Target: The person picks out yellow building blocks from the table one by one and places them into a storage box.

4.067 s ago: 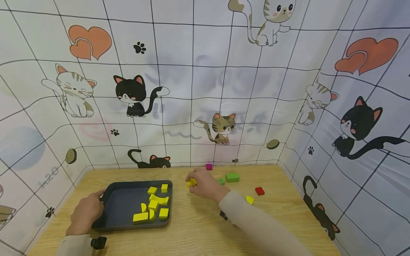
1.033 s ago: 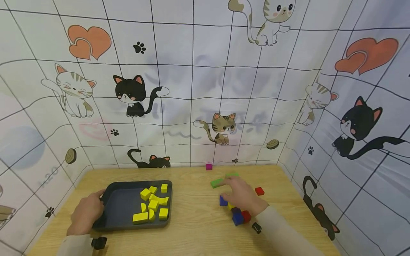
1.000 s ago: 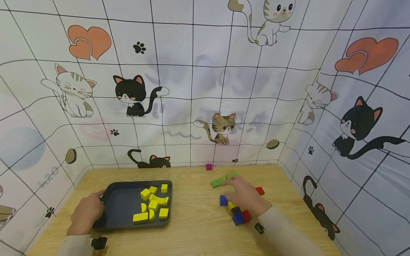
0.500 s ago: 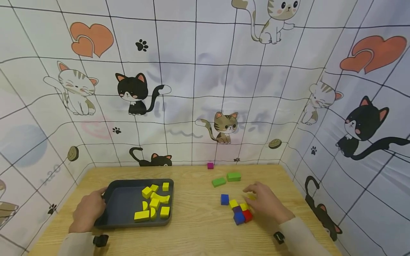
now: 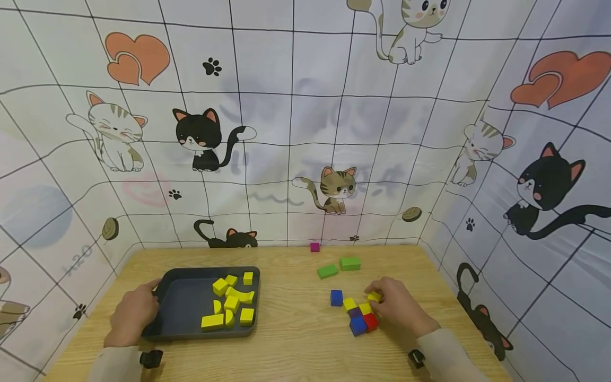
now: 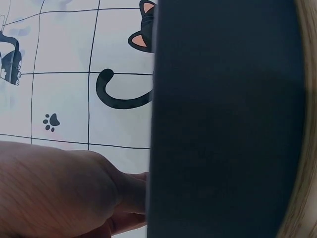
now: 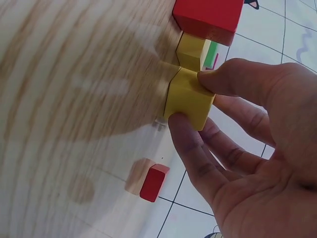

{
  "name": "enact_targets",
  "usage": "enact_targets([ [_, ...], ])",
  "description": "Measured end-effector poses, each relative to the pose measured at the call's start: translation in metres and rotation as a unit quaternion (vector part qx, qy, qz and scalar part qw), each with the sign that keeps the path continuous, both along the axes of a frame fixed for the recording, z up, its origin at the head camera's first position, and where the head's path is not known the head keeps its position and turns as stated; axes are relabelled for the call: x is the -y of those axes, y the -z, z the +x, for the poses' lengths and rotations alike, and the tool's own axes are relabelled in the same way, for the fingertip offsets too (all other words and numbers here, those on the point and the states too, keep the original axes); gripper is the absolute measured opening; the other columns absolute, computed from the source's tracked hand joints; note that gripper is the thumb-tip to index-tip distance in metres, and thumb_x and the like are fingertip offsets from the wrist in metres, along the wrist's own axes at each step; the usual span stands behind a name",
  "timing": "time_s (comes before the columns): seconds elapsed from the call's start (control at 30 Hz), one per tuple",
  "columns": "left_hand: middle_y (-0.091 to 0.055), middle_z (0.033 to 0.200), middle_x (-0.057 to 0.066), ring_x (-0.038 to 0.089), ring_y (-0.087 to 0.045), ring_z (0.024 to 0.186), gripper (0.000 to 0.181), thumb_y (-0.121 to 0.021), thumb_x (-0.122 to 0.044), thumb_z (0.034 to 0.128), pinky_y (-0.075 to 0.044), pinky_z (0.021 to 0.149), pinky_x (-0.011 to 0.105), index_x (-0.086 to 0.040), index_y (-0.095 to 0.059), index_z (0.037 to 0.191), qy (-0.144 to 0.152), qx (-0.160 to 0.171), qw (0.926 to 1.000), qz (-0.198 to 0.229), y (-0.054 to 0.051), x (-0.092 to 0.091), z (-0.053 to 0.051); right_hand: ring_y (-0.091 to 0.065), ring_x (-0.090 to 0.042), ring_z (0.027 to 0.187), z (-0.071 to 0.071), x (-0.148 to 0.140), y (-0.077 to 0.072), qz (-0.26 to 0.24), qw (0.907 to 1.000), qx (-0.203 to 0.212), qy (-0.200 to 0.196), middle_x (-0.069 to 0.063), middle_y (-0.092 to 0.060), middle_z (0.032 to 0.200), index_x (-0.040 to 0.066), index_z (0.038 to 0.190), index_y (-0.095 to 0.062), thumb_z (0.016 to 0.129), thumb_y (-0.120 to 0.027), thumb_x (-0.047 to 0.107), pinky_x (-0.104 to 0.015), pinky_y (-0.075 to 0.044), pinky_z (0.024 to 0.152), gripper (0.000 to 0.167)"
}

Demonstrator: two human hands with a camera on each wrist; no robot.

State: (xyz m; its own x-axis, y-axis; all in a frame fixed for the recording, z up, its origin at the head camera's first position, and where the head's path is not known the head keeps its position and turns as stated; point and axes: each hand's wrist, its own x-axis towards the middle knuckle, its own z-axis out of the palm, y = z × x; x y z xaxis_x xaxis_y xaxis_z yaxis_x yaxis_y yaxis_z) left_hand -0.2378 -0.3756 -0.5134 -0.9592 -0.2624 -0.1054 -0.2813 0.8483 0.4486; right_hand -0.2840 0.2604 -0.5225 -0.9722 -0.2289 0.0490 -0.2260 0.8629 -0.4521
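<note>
White cloth walls [image 5: 286, 127] printed with cats and hearts rise behind a pale wooden table [image 5: 296, 345]. Well to the left of the right hand's grip sits a dark tray [image 5: 181, 302], yellow blocks [image 5: 212, 322] grouped in its right half. At the tray's left edge is the left hand [image 5: 135, 312]; its fingertips are hidden, so I cannot tell whether it grips or merely steadies. Over the table, the right hand [image 5: 402, 307] pinches a yellow cube [image 7: 189, 96] between thumb and finger. Beyond that grip lie two green blocks [image 5: 350, 263]. Just left of it is a cluster including a second yellow block [image 5: 365, 309], a red block [image 5: 371, 322] and a blue block [image 5: 358, 326]. Farthest beyond is a small magenta block [image 5: 315, 247]. Good handling here probably means even pressure on opposite faces and a straight lift, leaving the neighbouring cluster undisturbed.
</note>
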Motion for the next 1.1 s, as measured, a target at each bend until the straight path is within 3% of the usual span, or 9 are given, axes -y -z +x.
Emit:
enact_targets([
  [0.23, -0.067, 0.144, 0.045, 0.057, -0.076, 0.103, 0.062, -0.054, -0.008, 0.1116, -0.060, 0.073, 0.064, -0.003, -0.049, 0.173, 0.008, 0.006, 0.9999, -0.001, 0.003, 0.003, -0.001, -0.065, -0.013, 0.094, 0.003, 0.000, -0.001, -0.004, 1.0000, -0.006, 0.003, -0.001, -0.076, 0.108, 0.013, 0.115, -0.089, 0.096, -0.092, 0.003, -0.040, -0.065, 0.087, 0.022],
  [0.47, -0.071, 0.142, 0.040, 0.054, -0.077, 0.103, 0.059, -0.055, -0.006, 0.1101, -0.063, 0.075, 0.063, 0.004, -0.051, 0.168, 0.033, -0.015, 0.9993, -0.014, 0.005, 0.008, -0.003, -0.066, -0.015, 0.096, 0.004, 0.000, -0.001, -0.007, 0.9999, -0.004, 0.008, -0.002, -0.077, 0.110, 0.013, 0.116, -0.089, 0.096, -0.092, 0.002, -0.041, -0.067, 0.090, 0.022],
  [0.67, -0.073, 0.139, 0.041, 0.060, -0.077, 0.111, 0.057, -0.059, -0.004, 0.1085, -0.065, 0.084, 0.067, 0.010, -0.054, 0.163, 0.055, -0.034, 0.9977, -0.021, 0.007, 0.011, -0.004, -0.066, -0.015, 0.097, 0.003, 0.001, -0.001, -0.009, 0.9999, 0.001, 0.013, -0.002, -0.076, 0.110, 0.013, 0.116, -0.089, 0.097, -0.092, 0.003, -0.041, -0.067, 0.090, 0.022],
  [0.87, -0.072, 0.141, 0.042, 0.067, -0.073, 0.122, 0.057, -0.058, -0.004, 0.1101, -0.064, 0.093, 0.072, 0.010, -0.051, 0.165, 0.060, -0.027, 0.9978, -0.008, 0.007, 0.012, -0.002, -0.067, -0.015, 0.097, 0.002, 0.003, -0.001, -0.002, 0.9999, -0.003, 0.014, -0.001, -0.076, 0.109, 0.013, 0.117, -0.090, 0.096, -0.093, 0.003, -0.043, -0.068, 0.093, 0.023],
  [1.1, -0.072, 0.140, 0.043, 0.066, -0.074, 0.121, 0.055, -0.058, -0.003, 0.1103, -0.064, 0.093, 0.072, 0.012, -0.052, 0.163, 0.064, -0.030, 0.9974, -0.010, 0.007, 0.011, -0.003, -0.065, -0.015, 0.095, 0.001, 0.006, -0.001, 0.003, 0.9998, -0.020, 0.008, -0.001, -0.077, 0.109, 0.011, 0.118, -0.090, 0.094, -0.093, 0.002, -0.039, -0.066, 0.088, 0.026],
])
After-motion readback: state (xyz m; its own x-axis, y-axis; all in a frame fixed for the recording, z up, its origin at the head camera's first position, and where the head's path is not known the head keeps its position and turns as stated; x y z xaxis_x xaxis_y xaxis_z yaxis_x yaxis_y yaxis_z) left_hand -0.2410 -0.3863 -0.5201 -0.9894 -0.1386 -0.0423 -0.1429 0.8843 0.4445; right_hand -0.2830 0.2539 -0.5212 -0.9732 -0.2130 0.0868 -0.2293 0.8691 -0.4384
